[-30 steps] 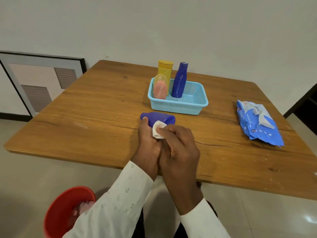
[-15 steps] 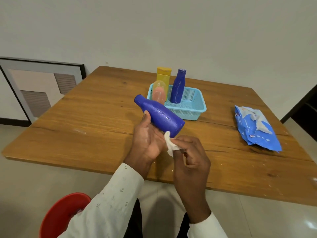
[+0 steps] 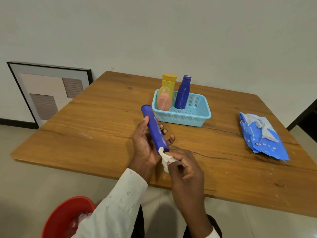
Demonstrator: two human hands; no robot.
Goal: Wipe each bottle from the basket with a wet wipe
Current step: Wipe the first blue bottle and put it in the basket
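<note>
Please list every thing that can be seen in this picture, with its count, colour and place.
held bottle: 1, dark blue, above the table, tilted, in front of the basket
wet wipe: 1, white, at the lower end of the held bottle
basket: 1, light blue, on the table, far middle
bottles in the basket: 3, standing; yellow at the back left, pink with a clear cap at the front left, dark blue in the middle
wipes pack: 1, blue, lying at the right of the table
table: 1, brown wood
bucket: 1, red, on the floor, lower left
picture frame: 1, black edge, leaning on the wall, left
left hand: 1, fingers round the held bottle
right hand: 1, pinches the wet wipe
</note>
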